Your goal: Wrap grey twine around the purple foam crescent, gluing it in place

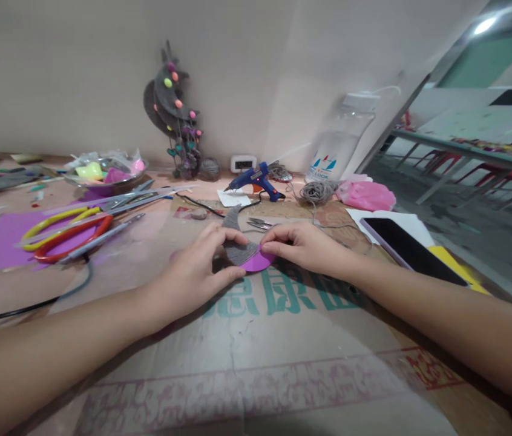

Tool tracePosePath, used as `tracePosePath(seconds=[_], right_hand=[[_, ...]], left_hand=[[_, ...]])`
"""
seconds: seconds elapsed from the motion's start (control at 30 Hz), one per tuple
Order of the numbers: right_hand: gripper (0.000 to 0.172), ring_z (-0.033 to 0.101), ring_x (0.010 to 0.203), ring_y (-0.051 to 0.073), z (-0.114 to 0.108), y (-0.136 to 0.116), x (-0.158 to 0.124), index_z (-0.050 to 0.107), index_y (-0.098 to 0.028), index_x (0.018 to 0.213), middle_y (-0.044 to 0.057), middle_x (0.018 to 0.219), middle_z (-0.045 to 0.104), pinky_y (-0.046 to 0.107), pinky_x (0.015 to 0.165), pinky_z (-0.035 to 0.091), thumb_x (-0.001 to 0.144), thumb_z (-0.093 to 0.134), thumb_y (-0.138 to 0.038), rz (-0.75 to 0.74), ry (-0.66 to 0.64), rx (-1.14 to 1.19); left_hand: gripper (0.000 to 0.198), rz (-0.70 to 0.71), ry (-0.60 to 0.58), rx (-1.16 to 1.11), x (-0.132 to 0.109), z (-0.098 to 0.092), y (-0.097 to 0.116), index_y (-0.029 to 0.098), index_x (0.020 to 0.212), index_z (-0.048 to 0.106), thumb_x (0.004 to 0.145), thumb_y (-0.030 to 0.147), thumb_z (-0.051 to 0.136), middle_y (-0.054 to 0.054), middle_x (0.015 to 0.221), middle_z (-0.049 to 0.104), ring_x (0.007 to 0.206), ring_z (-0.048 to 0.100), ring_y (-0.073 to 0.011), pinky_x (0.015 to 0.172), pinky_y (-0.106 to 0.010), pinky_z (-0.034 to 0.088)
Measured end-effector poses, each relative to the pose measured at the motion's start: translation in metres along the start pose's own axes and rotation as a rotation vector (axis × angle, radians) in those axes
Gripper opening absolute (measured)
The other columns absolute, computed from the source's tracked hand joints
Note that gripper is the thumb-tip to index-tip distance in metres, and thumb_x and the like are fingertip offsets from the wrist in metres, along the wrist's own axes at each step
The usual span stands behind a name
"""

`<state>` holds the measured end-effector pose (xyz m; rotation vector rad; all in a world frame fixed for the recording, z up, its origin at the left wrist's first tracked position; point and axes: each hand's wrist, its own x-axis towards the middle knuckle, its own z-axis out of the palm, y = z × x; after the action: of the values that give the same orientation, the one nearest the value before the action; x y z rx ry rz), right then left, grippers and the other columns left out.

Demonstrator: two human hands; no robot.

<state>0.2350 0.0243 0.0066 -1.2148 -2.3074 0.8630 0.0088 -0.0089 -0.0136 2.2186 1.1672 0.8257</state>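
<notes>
A crescent of purple card (258,261), its upper part wrapped in grey yarn (238,251), sits in front of me just above the cardboard. My left hand (206,257) grips it from the left, fingers over the wrapped part and thumb at the lower edge. At the crescent's right end, the thumb and forefinger of my right hand (295,245) are pinched together where the wrapping stops; the strand between them is mostly hidden. Small metal snips (260,224) lie just behind the crescent. A loose yarn ball (317,191) rests farther back, its strand trailing toward my right hand.
Behind stand a blue glue gun (258,180), a small digital clock (243,163) and a water bottle (340,139). Scissors (74,233) and a bowl (106,178) are at left. A phone (413,251) lies right. A decorated grey crescent (172,100) leans on the wall.
</notes>
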Motion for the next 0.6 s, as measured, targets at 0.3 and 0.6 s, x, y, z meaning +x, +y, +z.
tracePosePath(seconds=[0.3,0.6], right_hand=[[0.025,0.053,0.060,0.010,0.000,0.002,0.000,0.067,-0.017,0.078,-0.001,0.067,0.063,0.022,0.059,0.041,0.084,0.055,-0.038,0.020,-0.001,0.035],[0.023,0.051,0.062,0.010,0.004,-0.003,0.000,0.064,-0.016,0.072,0.000,0.068,0.061,0.022,0.059,0.038,0.085,0.053,-0.033,0.022,0.100,-0.022]], left_hand=[[0.036,-0.048,-0.032,-0.234,-0.002,-0.001,0.004,0.026,0.115,0.053,0.081,0.036,0.058,-0.004,0.109,0.059,0.090,0.060,-0.0186,0.077,-0.032,0.048],[0.018,-0.334,0.320,-0.625,0.013,-0.005,-0.006,0.018,0.083,0.059,0.072,0.029,0.068,-0.002,0.083,0.063,0.076,0.061,-0.0153,0.070,-0.029,0.050]])
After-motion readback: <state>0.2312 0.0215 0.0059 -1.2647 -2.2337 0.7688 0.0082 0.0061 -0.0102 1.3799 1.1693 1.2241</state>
